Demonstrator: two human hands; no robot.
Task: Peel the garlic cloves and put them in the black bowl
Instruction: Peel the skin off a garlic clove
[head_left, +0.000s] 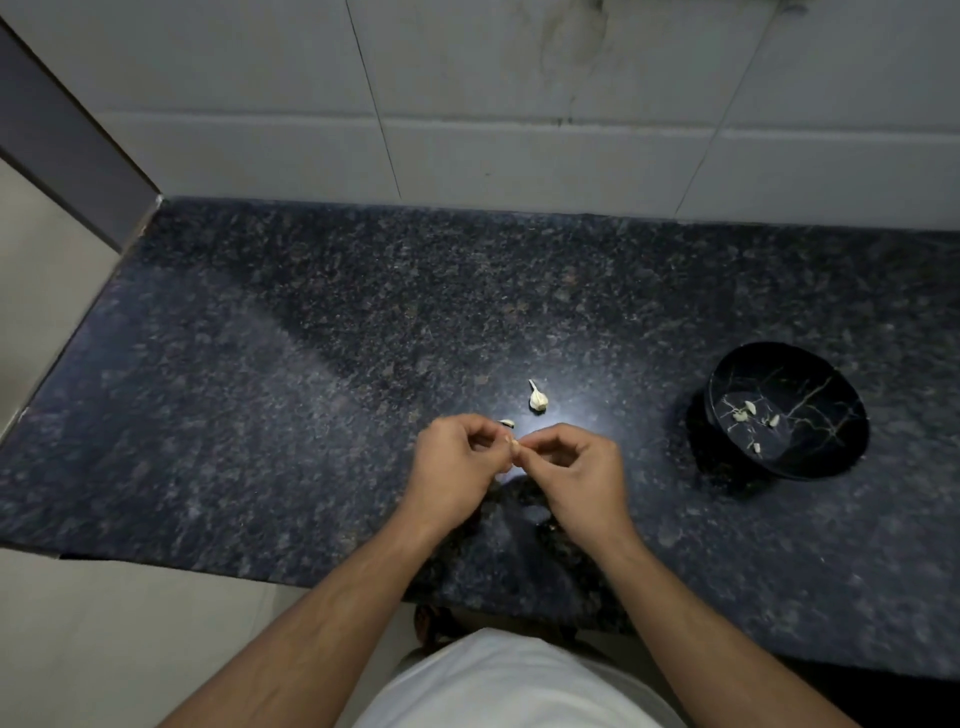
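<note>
— Dark speckled granite counter, pale tiled wall behind it. What's being worked on?

— A small garlic clove, held above the counter, near the front edge and about the middle of the scene. Both hands meet on it.

— How are the hands set?

— The left hand pinches the clove between thumb and fingertips, with the other fingers curled in. The right hand pinches the same clove from the other side, fingers curled likewise. How much skin is off I cannot tell; the clove is mostly hidden by fingertips.

— Anything lying close by?

— Just beyond the left hand, a small white piece lies on the counter, clove or skin, too small to say. A little farther lies the rest of the garlic bulb, its stalk pointing away.

— And the black bowl?

— Well off to the right, at about the same depth as the hands. It is black with thin pale veins, and several pale cloves lie scattered on its bottom.

— The person?

— Bare forearms and a white shirt at the near edge.
</note>
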